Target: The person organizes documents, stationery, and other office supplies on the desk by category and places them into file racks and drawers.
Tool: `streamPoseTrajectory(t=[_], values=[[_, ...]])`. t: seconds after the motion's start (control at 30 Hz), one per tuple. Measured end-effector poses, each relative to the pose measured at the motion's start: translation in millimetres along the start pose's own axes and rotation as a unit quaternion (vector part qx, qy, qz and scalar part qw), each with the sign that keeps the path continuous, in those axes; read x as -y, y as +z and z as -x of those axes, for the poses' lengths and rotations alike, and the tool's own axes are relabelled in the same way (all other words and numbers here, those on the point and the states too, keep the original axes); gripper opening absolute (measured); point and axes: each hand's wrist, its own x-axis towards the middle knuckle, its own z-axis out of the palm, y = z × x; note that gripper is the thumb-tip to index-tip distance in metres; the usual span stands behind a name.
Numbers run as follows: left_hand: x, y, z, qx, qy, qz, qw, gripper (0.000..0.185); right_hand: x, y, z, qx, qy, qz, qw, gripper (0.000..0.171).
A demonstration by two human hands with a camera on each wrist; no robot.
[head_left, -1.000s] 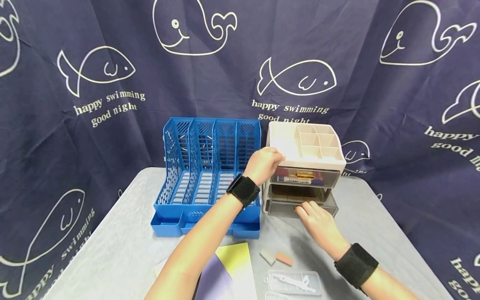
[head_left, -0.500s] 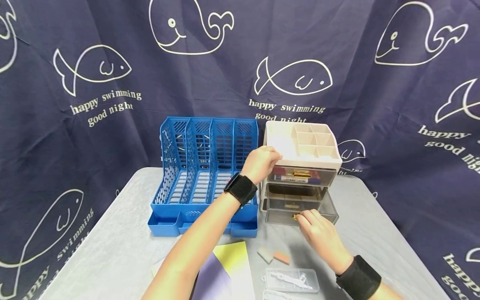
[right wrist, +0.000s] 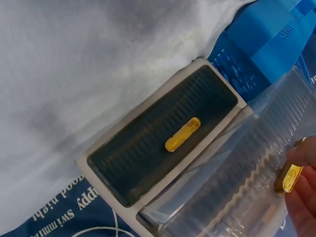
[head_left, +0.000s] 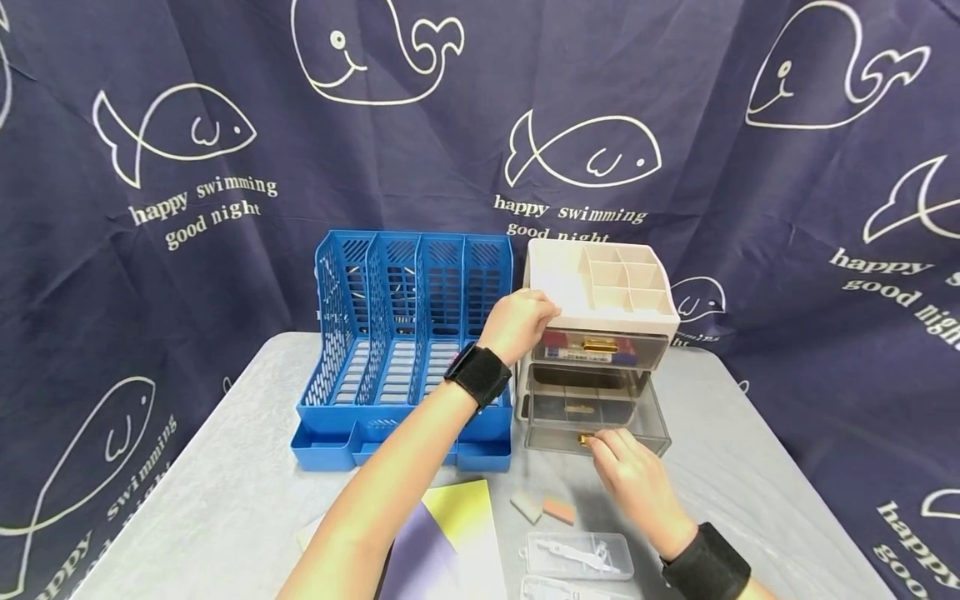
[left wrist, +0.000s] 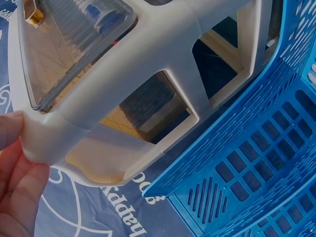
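Note:
My left hand (head_left: 517,323) grips the upper front left corner of a cream desktop drawer organizer (head_left: 558,279). In the left wrist view its thumb and fingers (left wrist: 32,180) lie on either side of that corner. Lower down, my right hand (head_left: 630,475) pinches the gold handle (right wrist: 290,175) of a clear grey drawer (head_left: 551,437), which stands pulled out. Above it, the top drawer (head_left: 651,352) is closed, with red and blue marker-like items showing through its front. Another closed drawer (right wrist: 143,153) with a gold handle shows in the right wrist view.
A blue file rack (head_left: 405,412) stands just left of the organizer. Yellow, purple and white sheets (head_left: 480,542) lie in front, beside a whitish eraser (head_left: 527,507) and an orange one (head_left: 558,510). Clear plastic case (head_left: 618,557) holds a white item; another case sits below it.
My right hand has drawn the clear drawer further out toward me by its handle. My left hand keeps its hold on the organizer's corner.

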Motion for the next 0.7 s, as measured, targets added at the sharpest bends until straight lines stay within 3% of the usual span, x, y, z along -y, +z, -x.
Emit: streamPoseTrajectory(t=[0.27, 0.37, 0.43, 0.5, 0.6, 0.7], values=[[1.2, 1.3, -0.1, 0.001, -0.002, 0.006, 1.0, 0.016, 12.8, -1.2, 3.4, 0.0, 0.006, -0.028, 1.0, 0.036], [1.5, 0.7, -0.3, 0.0, -0.001, 0.009, 1.0, 0.016, 22.6, -1.6, 6.0, 0.038, 0.021, -0.053, 0.998, 0.02], [1.4, 0.0, -0.7, 0.001, -0.003, 0.012, 0.9999, 0.016, 29.2, -2.1, 8.0, 0.09, 0.057, -0.073, 0.992, 0.006], [1.3, -0.3, -1.0, 0.003, -0.004, 0.016, 0.9999, 0.016, 34.5, -2.2, 9.7, 0.159, 0.108, -0.097, 0.977, 0.018], [1.1, -0.2, -1.1, 0.007, -0.008, 0.018, 0.9998, 0.017, 39.4, -1.1, 11.5, 0.258, 0.182, -0.132, 0.94, 0.026], [1.1, 0.8, -0.5, 0.008, -0.011, 0.017, 0.9998, 0.016, 41.5, 3.2, 13.1, 0.312, 0.218, -0.145, 0.913, 0.024]])
